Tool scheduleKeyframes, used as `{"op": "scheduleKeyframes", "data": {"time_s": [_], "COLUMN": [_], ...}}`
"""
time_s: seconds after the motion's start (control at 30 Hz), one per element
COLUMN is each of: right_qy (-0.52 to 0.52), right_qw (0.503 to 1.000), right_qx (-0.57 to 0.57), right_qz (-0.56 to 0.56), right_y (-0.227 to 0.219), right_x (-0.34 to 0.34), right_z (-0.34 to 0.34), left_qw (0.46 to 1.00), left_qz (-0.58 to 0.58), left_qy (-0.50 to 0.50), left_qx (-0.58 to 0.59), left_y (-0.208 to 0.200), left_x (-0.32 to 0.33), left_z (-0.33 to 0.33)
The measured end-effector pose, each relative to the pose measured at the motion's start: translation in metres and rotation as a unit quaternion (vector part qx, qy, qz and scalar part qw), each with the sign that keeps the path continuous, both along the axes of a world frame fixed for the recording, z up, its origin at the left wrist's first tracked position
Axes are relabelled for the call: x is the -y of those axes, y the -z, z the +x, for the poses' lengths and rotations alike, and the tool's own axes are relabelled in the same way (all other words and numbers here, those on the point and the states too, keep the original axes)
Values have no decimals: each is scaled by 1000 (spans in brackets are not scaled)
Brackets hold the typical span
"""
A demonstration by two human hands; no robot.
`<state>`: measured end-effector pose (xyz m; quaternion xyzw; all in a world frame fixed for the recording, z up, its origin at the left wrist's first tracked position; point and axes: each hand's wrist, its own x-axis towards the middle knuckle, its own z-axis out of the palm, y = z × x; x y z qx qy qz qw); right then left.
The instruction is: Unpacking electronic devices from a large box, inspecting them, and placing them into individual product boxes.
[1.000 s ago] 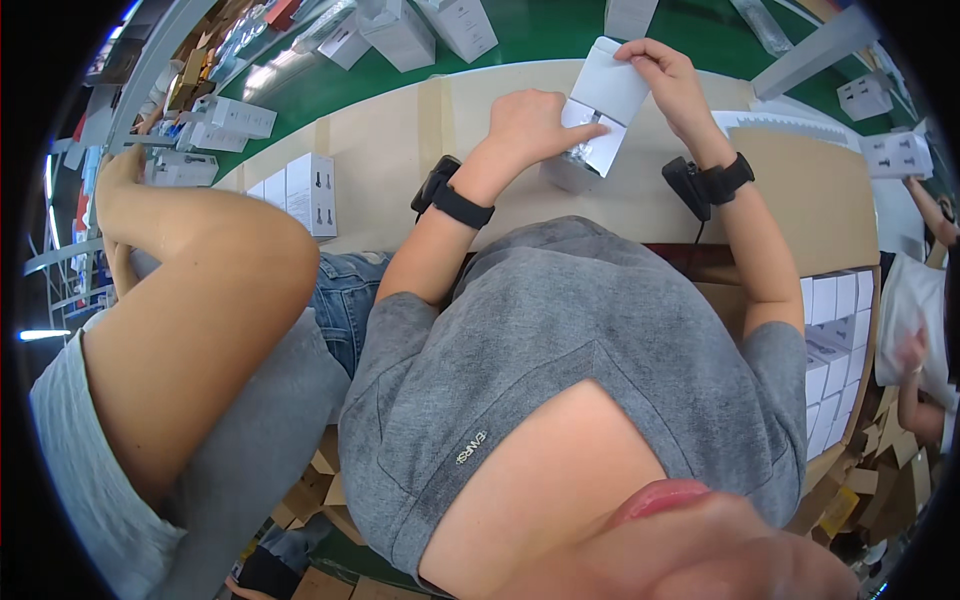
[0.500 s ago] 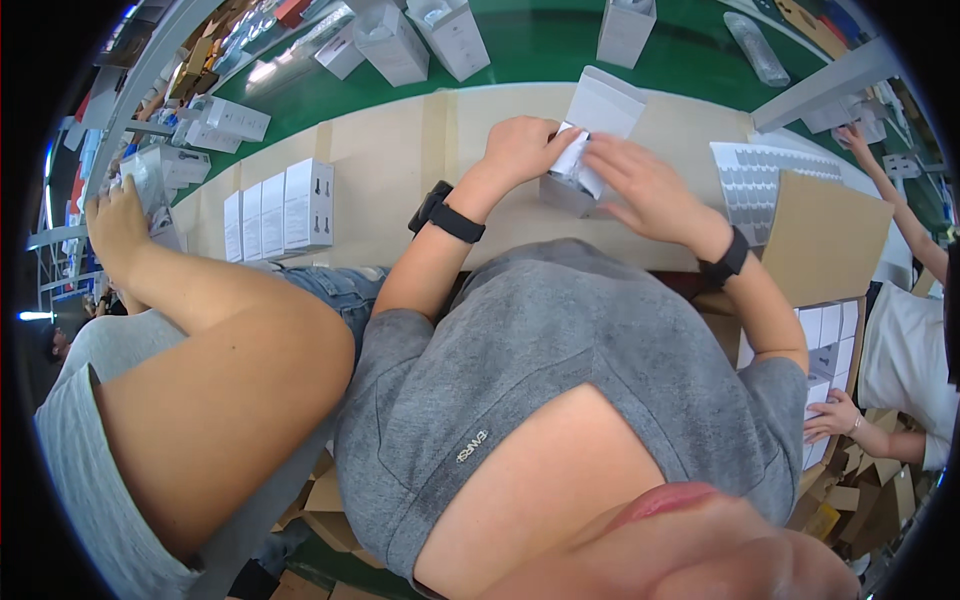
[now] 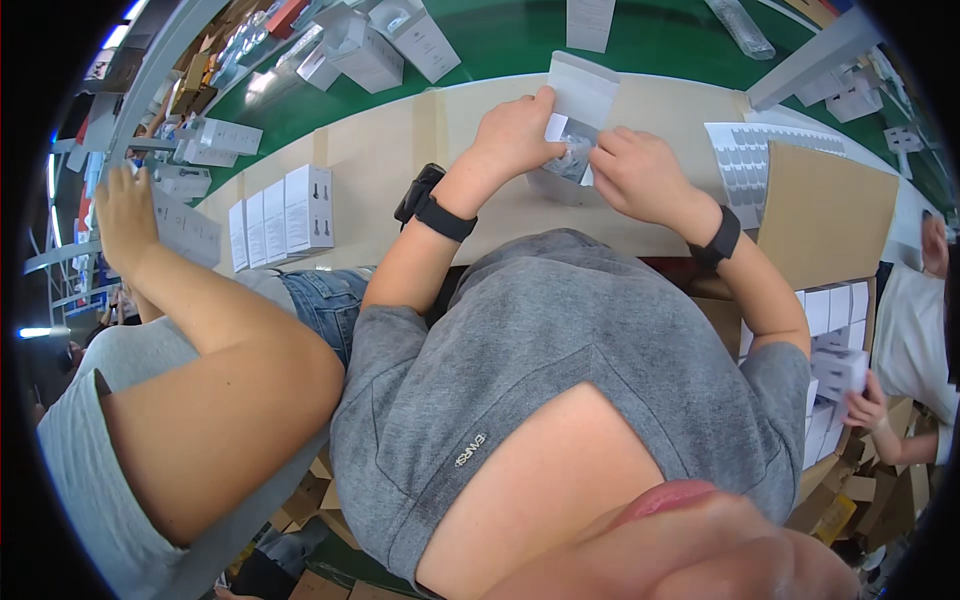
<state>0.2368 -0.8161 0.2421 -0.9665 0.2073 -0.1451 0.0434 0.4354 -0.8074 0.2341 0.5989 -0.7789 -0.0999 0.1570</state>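
An open white box [image 3: 556, 188] stands on the table in front of me, its lid flap [image 3: 585, 88] raised at the far side. A clear plastic-wrapped item [image 3: 572, 156] shows in the opening; its kind is hard to make out. My left hand [image 3: 514, 136] grips the box's left side, thumb by the opening and forefinger against the raised lid. At the right edge of the box, the curled fingers of my right hand [image 3: 643, 174] are closed on its rim. Part of the box is hidden behind my hands.
Several closed white boxes [image 3: 308, 208] stand in a row at left. Beyond the table, more white boxes [image 3: 365, 55] lie on a green surface [image 3: 500, 25]. A sticker sheet [image 3: 742, 165] and an open carton [image 3: 825, 225] are at right. Co-workers' hands [image 3: 868, 402] show on both sides.
My right hand has gone from spread fingers to curled ones at the box's edge. The plastic-wrapped item now shows in the opening. At right, a co-worker's hand has lifted a white box.
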Motion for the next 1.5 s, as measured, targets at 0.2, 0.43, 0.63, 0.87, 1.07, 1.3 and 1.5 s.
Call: {"op": "scheduleKeyframes", "data": {"time_s": [0.2, 0.43, 0.63, 0.87, 1.07, 1.3, 1.5], "right_qy": [-19, 57, -53, -102, -84, -55, -13], "right_qw": [988, 934, 960, 958, 978, 997, 999], "right_qx": [151, 220, 235, 167, 126, 43, -46], "right_qz": [-24, 276, 142, 209, 147, 34, -9], "right_y": [14, 13, 3, -5, -3, -10, -9], "right_x": [5, 15, 17, 18, 22, 21, 27], "right_z": [21, 18, 3, -2, 5, 11, 23], "left_qw": [977, 939, 968, 968, 964, 982, 971], "left_qz": [117, -313, -180, -159, -162, -164, -226], "left_qy": [-41, 36, 102, 177, 193, 83, 84], "left_qx": [-173, -138, -138, -80, -78, -35, -9], "left_y": [-14, -2, 10, -9, 0, 2, 6], "left_x": [2, -21, -17, -31, -40, -48, -53], "left_z": [29, 12, 9, 5, -3, -6, 0]}}
